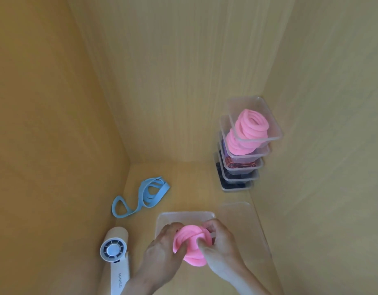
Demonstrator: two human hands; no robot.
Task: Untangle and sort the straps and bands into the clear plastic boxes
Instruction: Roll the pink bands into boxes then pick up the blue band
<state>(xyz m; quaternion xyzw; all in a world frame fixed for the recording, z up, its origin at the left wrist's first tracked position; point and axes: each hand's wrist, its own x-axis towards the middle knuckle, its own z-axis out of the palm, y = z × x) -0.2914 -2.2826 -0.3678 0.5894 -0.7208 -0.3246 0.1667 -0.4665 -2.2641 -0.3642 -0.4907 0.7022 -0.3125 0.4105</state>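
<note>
Head view, pink band (189, 238): a coiled roll between both hands, just above the clear box (183, 217), its long axis running near to far.
Left hand (162, 245): fingers curled round the roll's left side.
Right hand (223, 245): fingers pinching its right edge.
Coming move: probably straight down, with both hands equally near the box.
Blue band (141, 196): loose on the surface, left, well apart.

pink band (191, 241), blue band (141, 198), white fan (116, 258)
</note>
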